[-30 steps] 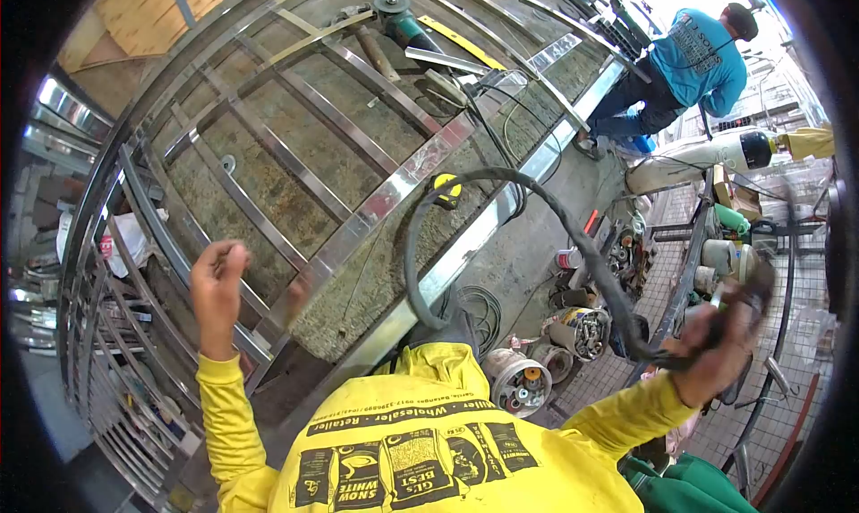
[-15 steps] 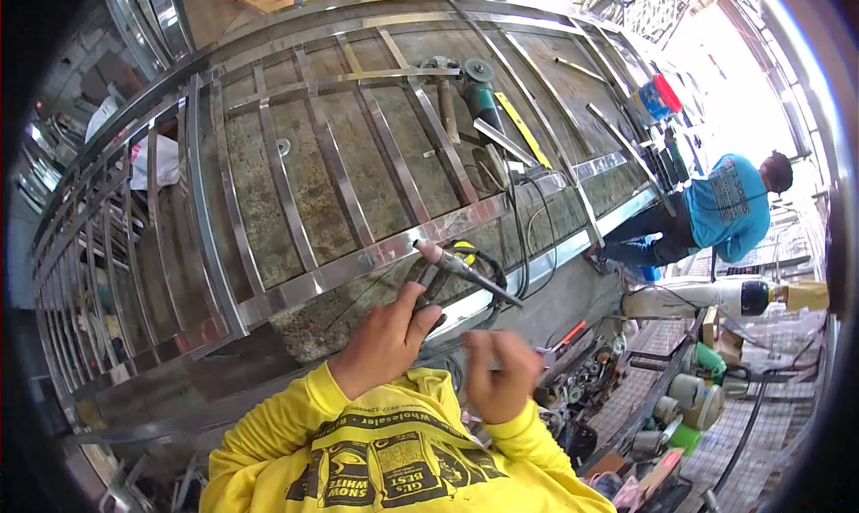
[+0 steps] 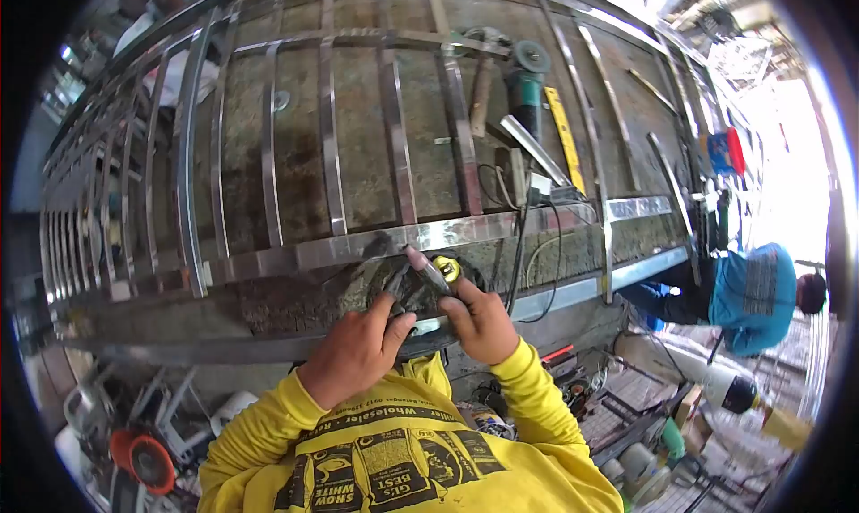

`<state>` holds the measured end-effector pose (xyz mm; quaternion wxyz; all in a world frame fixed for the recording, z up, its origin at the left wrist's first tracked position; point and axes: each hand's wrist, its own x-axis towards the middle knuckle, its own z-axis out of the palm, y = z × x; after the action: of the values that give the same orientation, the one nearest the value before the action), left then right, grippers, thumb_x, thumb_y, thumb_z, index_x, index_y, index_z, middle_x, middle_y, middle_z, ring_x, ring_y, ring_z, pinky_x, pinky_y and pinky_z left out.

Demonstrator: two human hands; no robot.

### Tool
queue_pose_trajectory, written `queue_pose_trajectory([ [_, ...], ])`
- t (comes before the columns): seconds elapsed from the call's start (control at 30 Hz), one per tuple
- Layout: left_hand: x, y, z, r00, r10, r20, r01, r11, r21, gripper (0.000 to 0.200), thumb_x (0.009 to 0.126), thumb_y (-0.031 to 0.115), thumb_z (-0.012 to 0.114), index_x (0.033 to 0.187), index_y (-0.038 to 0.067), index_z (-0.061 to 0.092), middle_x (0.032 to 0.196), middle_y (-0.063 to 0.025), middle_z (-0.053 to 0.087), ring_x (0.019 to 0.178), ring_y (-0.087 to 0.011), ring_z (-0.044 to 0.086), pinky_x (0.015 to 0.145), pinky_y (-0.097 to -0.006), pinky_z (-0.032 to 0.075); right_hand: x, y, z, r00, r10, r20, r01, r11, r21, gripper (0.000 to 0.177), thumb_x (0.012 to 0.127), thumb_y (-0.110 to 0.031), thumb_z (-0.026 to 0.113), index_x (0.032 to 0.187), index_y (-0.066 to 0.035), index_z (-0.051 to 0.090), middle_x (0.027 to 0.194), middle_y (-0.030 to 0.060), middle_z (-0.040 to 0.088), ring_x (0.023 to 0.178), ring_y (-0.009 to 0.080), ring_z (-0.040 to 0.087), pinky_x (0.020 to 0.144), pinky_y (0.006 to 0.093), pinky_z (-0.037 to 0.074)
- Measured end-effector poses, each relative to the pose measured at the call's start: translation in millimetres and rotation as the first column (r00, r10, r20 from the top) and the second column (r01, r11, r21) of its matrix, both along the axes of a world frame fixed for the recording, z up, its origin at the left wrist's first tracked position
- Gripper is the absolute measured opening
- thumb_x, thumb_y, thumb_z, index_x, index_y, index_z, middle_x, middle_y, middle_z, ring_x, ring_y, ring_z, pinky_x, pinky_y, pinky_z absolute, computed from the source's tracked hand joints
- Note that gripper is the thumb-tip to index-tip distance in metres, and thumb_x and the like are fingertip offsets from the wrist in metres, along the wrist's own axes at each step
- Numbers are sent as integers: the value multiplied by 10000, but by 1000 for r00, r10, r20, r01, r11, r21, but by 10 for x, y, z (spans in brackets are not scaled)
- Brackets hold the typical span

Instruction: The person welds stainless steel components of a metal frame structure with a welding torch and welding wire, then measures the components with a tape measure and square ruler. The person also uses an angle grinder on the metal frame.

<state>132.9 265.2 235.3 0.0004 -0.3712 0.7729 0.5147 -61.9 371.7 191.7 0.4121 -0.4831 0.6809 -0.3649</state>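
Right in front, in the head view, the left hand (image 3: 353,347) is curled around the black handle of a TIG welding torch (image 3: 433,276), and the right hand (image 3: 486,321) pinches its rear end between thumb and fingers. The torch is tilted over the near edge of the workbench (image 3: 573,291), its pink nozzle by the long near rail of a stainless steel grille (image 3: 327,252). A tape measure (image 3: 447,268) is just beside it.

The grille's bars are laid out across the rails, so layout looks well along; which joints are welded cannot be told, and I see no arc. Toward the workbench's far edge lie an angle grinder (image 3: 528,84), a hammer (image 3: 480,97) and a yellow level (image 3: 565,142).

The fingers hide much of the torch handle, shadow blurs the cable behind it, and the grille's left end warps into the dark lens rim. A co-worker (image 3: 759,289) faces away beyond the right end.
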Motion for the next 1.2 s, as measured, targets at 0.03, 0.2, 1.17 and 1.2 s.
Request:
queue_pose_trajectory([
  [0.03, 1, 52, -75, 998, 44, 35, -43, 999, -8, 409, 1011, 332, 515, 1158, -50, 531, 737, -266, 623, 760, -474, 637, 633, -516, 474, 38, -69, -78, 990, -8, -143, -2, 998, -66, 231, 947, -241, 649, 962, -20, 584, 658, 144, 589, 582, 341, 579, 554, 342, 434],
  [0.2, -19, 54, -306, 970, 240, -31, -242, 968, -70, 370, 1013, 314, 516, 1080, -50, 522, 679, -255, 616, 643, -471, 612, 552, -534, 457, -94, -220, -327, 985, 0, 172, -27, 988, 151, 290, 949, -303, 661, 959, -23, 590, 659, 89, 591, 607, 256, 571, 626, 329, 460],
  [1.17, 659, 242, -532, 982, 165, -91, -165, 986, 6, 362, 1014, 323, 511, 1100, -28, 524, 749, -256, 643, 698, -461, 638, 574, -516, 486, 230, -15, -387, 648, -148, 747, -262, 878, 401, 294, 1037, -238, 502, 1155, 24, 566, 848, 38, 621, 776, 137, 636, 745, 270, 506],
  [1.2, 713, 230, -517, 985, 157, -76, -157, 988, 6, 362, 1015, 324, 510, 1102, -27, 524, 757, -258, 645, 708, -466, 638, 587, -520, 488, 348, -30, -346, 732, -130, 669, -194, 901, 387, 297, 1059, -252, 446, 1045, 8, 587, 764, 21, 580, 689, 127, 605, 682, 259, 494],
])
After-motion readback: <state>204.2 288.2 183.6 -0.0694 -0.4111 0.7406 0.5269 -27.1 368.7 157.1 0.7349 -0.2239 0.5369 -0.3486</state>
